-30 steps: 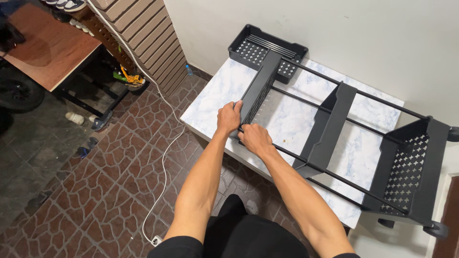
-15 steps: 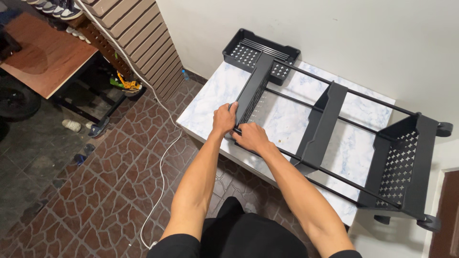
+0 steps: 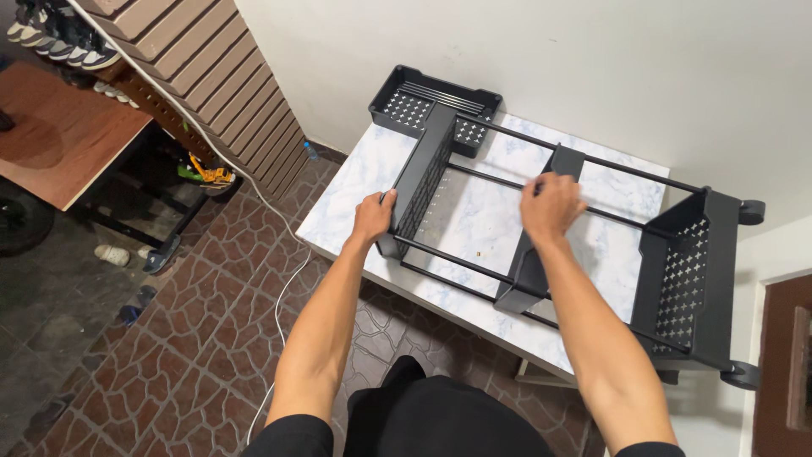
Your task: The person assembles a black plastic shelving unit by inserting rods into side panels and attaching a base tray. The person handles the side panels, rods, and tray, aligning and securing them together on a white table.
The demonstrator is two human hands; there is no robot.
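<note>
Moved off the shared corner since a moment ago and now gripping the middle shelf of the black metal three-tier cart (image 3: 541, 211), right hand (image 3: 550, 206); left hand (image 3: 374, 217) closed on the end shelf beside it, steadying the frame lying sideways across the white marble-patterned surface (image 3: 474, 216).

Both bare arms reach forward, well apart. The left hand (image 3: 373, 216) is curled in a grip. The right hand (image 3: 550, 206) is farther out, fingers bent down.

Bare forearms, short black sleeves, black trousers
</note>
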